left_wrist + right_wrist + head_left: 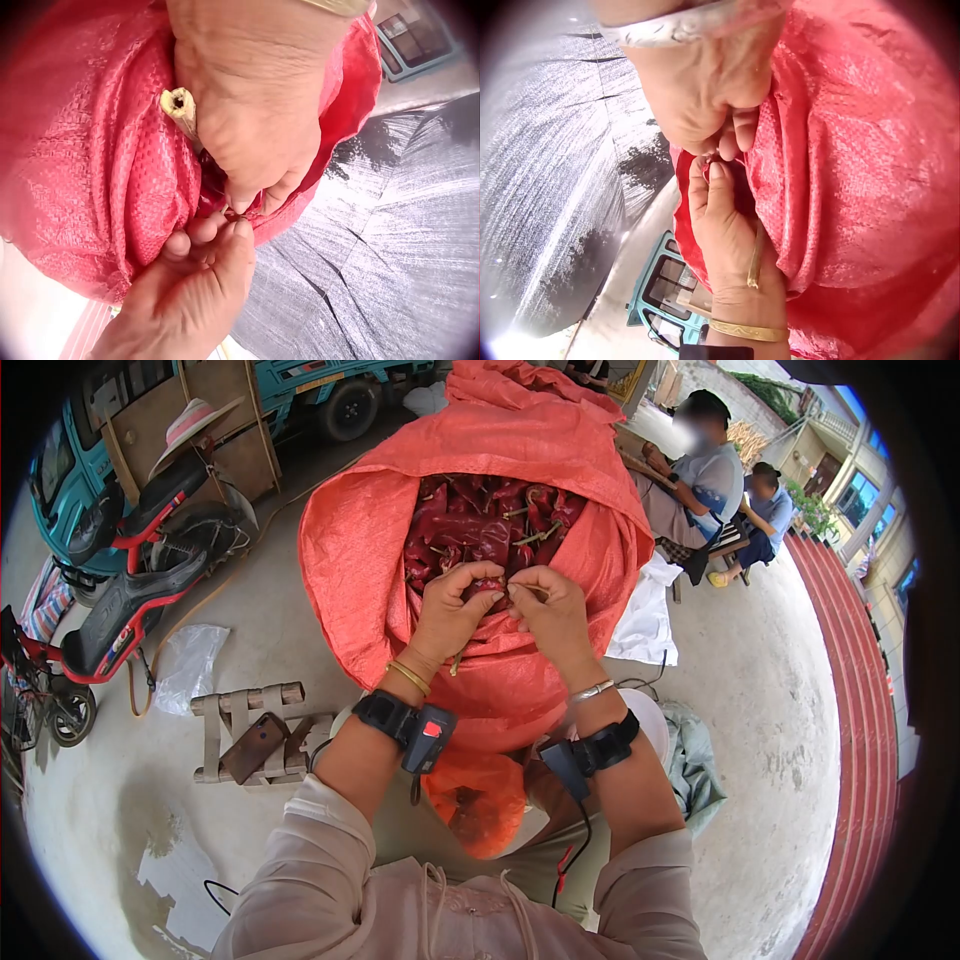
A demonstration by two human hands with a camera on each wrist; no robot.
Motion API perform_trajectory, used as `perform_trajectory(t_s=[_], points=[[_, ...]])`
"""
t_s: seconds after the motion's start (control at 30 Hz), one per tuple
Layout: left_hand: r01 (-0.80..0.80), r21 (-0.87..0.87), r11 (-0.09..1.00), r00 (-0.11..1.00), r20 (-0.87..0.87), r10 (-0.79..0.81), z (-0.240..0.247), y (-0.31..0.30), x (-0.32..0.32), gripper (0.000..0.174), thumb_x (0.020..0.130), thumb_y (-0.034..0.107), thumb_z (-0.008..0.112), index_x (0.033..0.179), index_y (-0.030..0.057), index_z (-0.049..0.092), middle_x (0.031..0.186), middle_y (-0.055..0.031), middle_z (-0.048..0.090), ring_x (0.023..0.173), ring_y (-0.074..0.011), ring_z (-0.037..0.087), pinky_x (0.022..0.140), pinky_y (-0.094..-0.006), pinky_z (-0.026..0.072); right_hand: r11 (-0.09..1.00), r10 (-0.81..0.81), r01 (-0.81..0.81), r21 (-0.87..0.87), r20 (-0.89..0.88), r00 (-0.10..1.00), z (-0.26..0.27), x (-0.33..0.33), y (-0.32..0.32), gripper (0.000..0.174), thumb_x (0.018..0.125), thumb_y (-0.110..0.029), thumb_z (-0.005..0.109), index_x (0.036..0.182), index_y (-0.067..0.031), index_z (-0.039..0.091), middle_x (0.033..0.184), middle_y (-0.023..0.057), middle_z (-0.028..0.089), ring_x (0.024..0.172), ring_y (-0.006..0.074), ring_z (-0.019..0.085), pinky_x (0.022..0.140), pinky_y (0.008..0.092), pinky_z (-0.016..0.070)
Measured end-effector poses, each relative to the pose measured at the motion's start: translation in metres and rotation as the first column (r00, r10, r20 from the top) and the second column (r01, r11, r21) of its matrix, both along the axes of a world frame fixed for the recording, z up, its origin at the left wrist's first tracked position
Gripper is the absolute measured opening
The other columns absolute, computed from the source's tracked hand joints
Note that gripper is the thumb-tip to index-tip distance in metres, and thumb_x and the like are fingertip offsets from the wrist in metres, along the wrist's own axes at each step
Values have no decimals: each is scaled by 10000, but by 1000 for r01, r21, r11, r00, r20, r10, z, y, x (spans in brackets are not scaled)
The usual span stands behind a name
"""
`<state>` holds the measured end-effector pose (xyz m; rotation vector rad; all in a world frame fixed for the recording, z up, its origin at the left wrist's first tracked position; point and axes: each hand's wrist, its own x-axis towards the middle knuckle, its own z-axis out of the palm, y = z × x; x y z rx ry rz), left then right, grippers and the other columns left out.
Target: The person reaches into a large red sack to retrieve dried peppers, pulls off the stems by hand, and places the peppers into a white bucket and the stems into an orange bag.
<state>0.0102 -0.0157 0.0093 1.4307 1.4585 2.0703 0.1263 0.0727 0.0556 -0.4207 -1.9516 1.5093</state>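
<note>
A large red woven sack (345,575) stands rolled open in front, filled with dark red chili peppers (465,532). Over its mouth, my left hand (449,612) grips a red chili pepper (212,184) between thumb and fingers, most of it hidden. A pale, dry stem (178,106) pokes out below the same hand's palm. My right hand (551,612) meets the left, thumb and forefinger pinching the thin stem (241,218) at the pepper's end. Both sets of fingertips are close together at that spot.
An orange mesh bag (478,800) hangs between the knees below the sack. To the left are a wooden folding stool (235,705) with a phone (254,748) on it, and a red scooter (130,610). Two people sit at the right near red steps (850,760).
</note>
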Motion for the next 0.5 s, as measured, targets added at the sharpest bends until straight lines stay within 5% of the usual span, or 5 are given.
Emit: perform_trajectory(t_s=[0.23, 0.5], points=[[24, 42, 999, 998, 55, -27, -3, 4, 0, 272, 773, -85, 541, 1028, 0, 498, 961, -44, 566, 903, -88, 528, 810, -216, 423, 909, -90, 154, 386, -179, 980, -11, -7, 0, 78, 724, 2, 591, 800, 1, 611, 728, 111, 594, 630, 200, 583, 571, 292, 454], [46, 37, 998, 996, 80, -49, -3, 5, -2, 226, 766, -94, 544, 952, 17, 483, 894, -48, 581, 881, -94, 554, 784, -220, 437, 647, -132, 147, 748, -80, 988, 8, -5, -5, 54, 719, -26, 588, 771, -10, 592, 722, 135, 567, 639, 294, 569, 576, 355, 462]])
